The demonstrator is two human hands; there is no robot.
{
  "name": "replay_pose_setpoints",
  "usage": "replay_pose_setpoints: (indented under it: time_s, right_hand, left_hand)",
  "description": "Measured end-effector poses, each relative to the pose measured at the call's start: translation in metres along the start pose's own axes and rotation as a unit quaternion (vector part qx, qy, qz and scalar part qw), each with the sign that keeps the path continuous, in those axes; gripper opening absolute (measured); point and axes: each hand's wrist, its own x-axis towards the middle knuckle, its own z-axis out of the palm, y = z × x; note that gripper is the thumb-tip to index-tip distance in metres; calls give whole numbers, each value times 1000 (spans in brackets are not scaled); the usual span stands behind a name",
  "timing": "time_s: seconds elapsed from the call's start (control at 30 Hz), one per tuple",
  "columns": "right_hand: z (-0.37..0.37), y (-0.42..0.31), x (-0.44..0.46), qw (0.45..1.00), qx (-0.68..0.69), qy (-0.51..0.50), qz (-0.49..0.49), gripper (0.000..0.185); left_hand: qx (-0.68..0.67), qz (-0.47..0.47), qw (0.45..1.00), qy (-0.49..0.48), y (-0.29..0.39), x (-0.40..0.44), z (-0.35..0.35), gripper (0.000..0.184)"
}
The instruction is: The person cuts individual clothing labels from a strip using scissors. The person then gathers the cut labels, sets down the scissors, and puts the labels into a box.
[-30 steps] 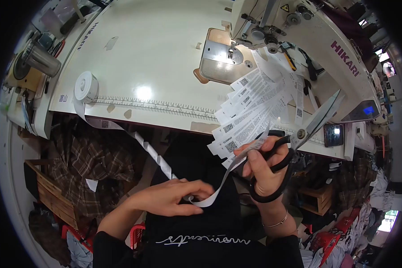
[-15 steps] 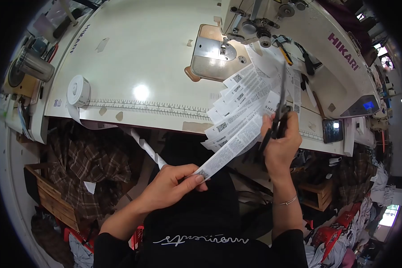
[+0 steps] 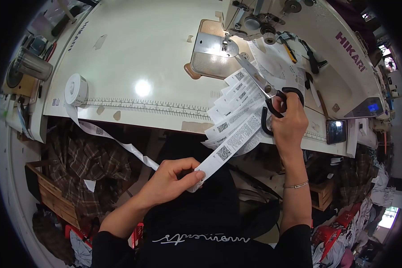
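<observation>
My left hand [image 3: 176, 181] pinches a white printed label strip [image 3: 230, 148] between thumb and fingers, just off the table's front edge. Its far part lies over a fan of printed labels [image 3: 236, 102], each with text and a square code. Black-handled scissors [image 3: 269, 90] are in my right hand [image 3: 290, 123], fingers through the handle loops. Their blades point up and left above the labels, near the sewing machine's needle plate. From a label roll [image 3: 77, 90] on the left of the table, a long ribbon [image 3: 114, 139] hangs down and runs to my left hand.
The sewing machine [image 3: 344, 58] takes up the back right. Near it lie a yellow-black cutter [image 3: 289, 51], a black-handled tool [image 3: 311, 58] and a phone [image 3: 336, 131]. A printed ruler [image 3: 143, 105] runs along the front. Plaid cloth [image 3: 94, 165] fills a wooden crate below.
My right fingers have left the strip, and the scissors have swung from upright to pointing left over the labels. More of the strip's code end shows by my left hand.
</observation>
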Motion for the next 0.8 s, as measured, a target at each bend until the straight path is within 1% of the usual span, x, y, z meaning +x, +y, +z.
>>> replay_pose_setpoints:
  time_s: [0.03, 0.1, 0.17, 0.3, 0.37, 0.4, 0.43, 0.47, 0.5, 0.53, 0.57, 0.6, 0.67, 0.7, 0.8]
  right_hand:
    - [0, -1, 0, 1000, 0, 0, 0, 22]
    - [-3, -4, 2, 997, -58, -37, 21, 26]
    - [-10, 1, 4, 996, -89, -20, 11, 22]
    - [-49, -9, -3, 996, -88, -15, 23, 26]
    - [-77, -22, -14, 994, -56, -73, 58, 26]
    - [-91, -34, -23, 980, -25, -134, 143, 29]
    - [-104, -37, -31, 967, 39, -201, 149, 33]
    - [-112, -43, -36, 927, 146, -285, 193, 22]
    - [-122, -46, -36, 846, 242, -413, 235, 24]
    - [-119, -40, -50, 780, 313, -488, 235, 28]
    - [-118, -35, -56, 715, 332, -576, 215, 33]
    - [-114, -32, -67, 715, 332, -576, 215, 33]
    - [-107, -28, -90, 662, 399, -599, 210, 44]
    - [-106, -27, -90, 640, 398, -621, 214, 43]
    - [-99, -32, -89, 649, 386, -623, 205, 45]
  left_hand:
    - [0, 0, 1000, 0, 0, 1, 1, 20]
    - [13, -25, 999, 36, 0, 4, 4, 20]
    - [17, -22, 999, 45, 1, 7, 6, 20]
    - [20, -22, 998, 59, 3, 11, 8, 19]
    - [22, -20, 998, 58, 3, 12, 9, 19]
    - [26, -19, 998, 57, 3, 11, 9, 19]
    - [25, -21, 998, 57, 3, 11, 9, 19]
    - [19, -13, 998, 57, 3, 10, 9, 19]
    - [12, -4, 998, 57, 3, 10, 9, 18]
    - [12, -5, 998, 56, 4, 10, 10, 18]
    - [9, -8, 998, 57, 4, 11, 10, 18]
    - [6, -10, 998, 58, 5, 11, 10, 18]
    - [-6, -16, 998, 61, 6, 11, 11, 17]
    - [-18, -21, 998, 64, 7, 10, 11, 17]
    - [-36, -20, 997, 63, 8, 9, 10, 17]
